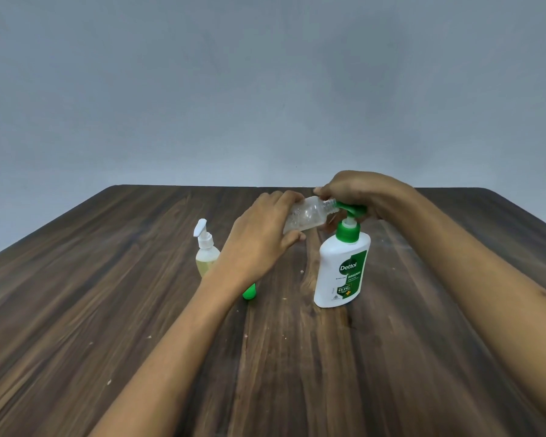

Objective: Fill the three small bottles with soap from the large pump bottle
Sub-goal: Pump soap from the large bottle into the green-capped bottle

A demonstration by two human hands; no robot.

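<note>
Dark wood-grain bench [297, 357] under both hands, smooth with a low sheen, streaked brown and grey, a few pale specks on it. In the left hand [259, 238], a small bottle [309, 214] of clear plastic, glossy, with a ribbed threaded neck. Under the right hand [356, 193], the big pump bottle [341, 272]: smooth white plastic, slightly shiny, green printed label, green plastic collar and pump head. Left of the left hand, a little translucent plastic bottle [206, 255] showing yellowish liquid, white plastic pump. By the left wrist, a bright green glossy plastic piece [249, 292].
</note>
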